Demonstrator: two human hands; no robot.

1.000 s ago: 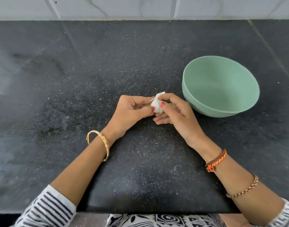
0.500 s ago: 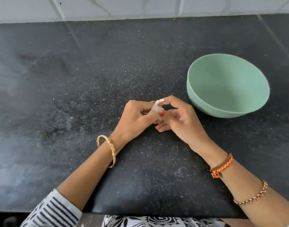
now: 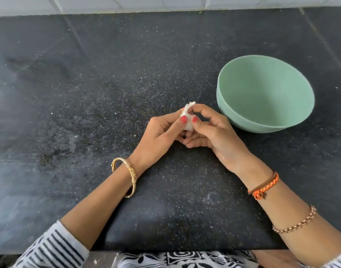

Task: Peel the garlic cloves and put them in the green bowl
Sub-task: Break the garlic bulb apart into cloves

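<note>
A small white garlic piece (image 3: pixel 188 118) with papery skin sticking up at its top is pinched between both my hands above the black counter. My left hand (image 3: pixel 160 136) grips it from the left with thumb and fingers. My right hand (image 3: pixel 212 132) holds it from the right, thumb on its front and forefinger over its top. Most of the garlic is hidden by my fingers. The green bowl (image 3: pixel 233 113) stands upright to the right of my hands, a short gap away, with nothing visible inside it.
The black speckled counter (image 3: pixel 107 93) runs to a white tiled wall (image 3: pixel 165 2) at the back. Its front edge (image 3: pixel 185 249) lies just before my body. Small pale flecks lie scattered on the counter left of my hands.
Both thumbs have shifted onto the front of the garlic, showing more of it. The hands stay together beside the bowl; the view has moved slightly.
</note>
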